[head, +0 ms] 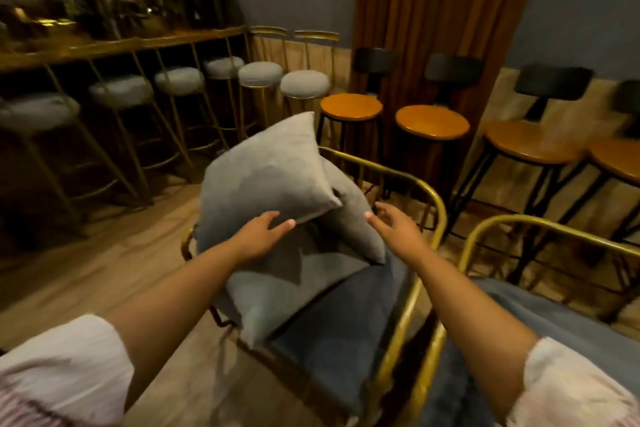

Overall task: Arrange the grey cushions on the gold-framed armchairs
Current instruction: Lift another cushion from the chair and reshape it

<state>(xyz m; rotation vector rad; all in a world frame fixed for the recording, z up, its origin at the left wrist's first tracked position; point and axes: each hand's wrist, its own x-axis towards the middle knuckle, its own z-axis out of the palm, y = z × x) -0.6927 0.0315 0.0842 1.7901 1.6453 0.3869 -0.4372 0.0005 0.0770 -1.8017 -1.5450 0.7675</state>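
A gold-framed armchair (420,191) with a dark blue seat pad stands in front of me. Three grey cushions are piled on it: a top cushion (263,173) stands tilted, a second cushion (353,218) leans behind it to the right, and a third cushion (277,295) lies flat beneath. My left hand (259,236) rests on the lower edge of the top cushion, fingers spread. My right hand (394,229) hovers open just right of the second cushion, its fingertips near it. A second gold-framed armchair (512,222) stands at the right, with only a blue-grey seat pad.
Gold bar stools with grey round seats (304,83) line a counter (121,45) at the left and back. Black stools with wooden seats (431,121) stand along the brown curtain (433,10) and the right wall. Wooden floor lies to the left of the armchair.
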